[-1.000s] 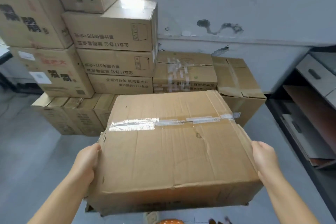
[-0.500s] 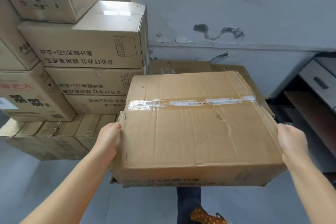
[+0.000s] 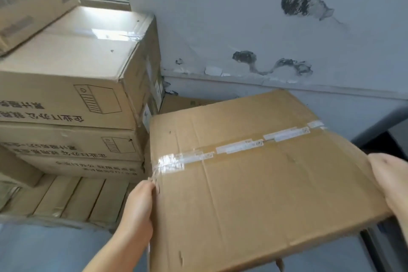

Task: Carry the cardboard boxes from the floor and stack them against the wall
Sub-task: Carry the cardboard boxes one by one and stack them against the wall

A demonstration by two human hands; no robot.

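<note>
The taped cardboard box [image 3: 254,183] fills the lower right of the frame, held in the air with its far edge raised toward the peeling wall [image 3: 242,28]. I judge the tilt is meant to carry it over the low box [image 3: 187,102] showing just behind it, the open spot beside the tall stack of printed boxes [image 3: 72,104] at left.

The left hand [image 3: 141,201] presses against the box's left side, forearm reaching up from the bottom edge; its fingers are hidden behind the cardboard. The right hand [image 3: 390,185] clasps the right edge, palm against the side (the fingers look wrapped under, though blur makes that uncertain). Holding opposite sides keeps a wide box steady.
</note>
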